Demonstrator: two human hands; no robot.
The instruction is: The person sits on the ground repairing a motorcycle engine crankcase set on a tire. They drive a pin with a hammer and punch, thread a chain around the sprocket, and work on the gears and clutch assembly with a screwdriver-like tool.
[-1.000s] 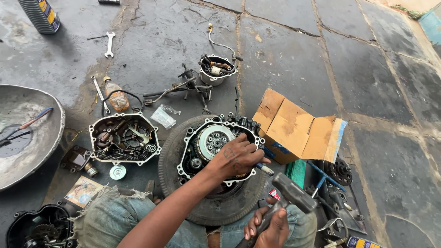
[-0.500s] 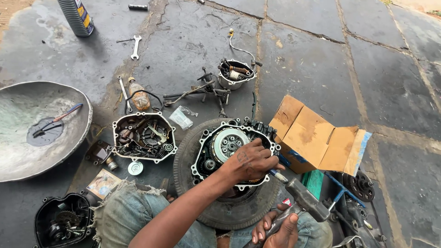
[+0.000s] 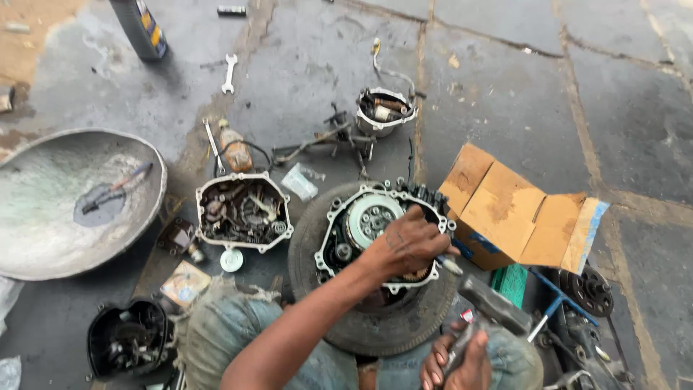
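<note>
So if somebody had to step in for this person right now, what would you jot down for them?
Left hand: on the open engine case, holding a thin tool against its right edge.
Right hand: gripping a hammer, head raised near that tool.
The engine case lies on a tyre. Its removed cover, full of parts, sits left of it; a cardboard box sits to the right.
Done: cover off. Left: cannot tell from this.

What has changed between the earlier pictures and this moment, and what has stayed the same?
The head camera swung, so everything slid right in view. The right hand drew the hammer slightly lower. The left hand stays on the engine case atop the tyre, holding a thin tool against it. Floor parts unmoved.
</note>
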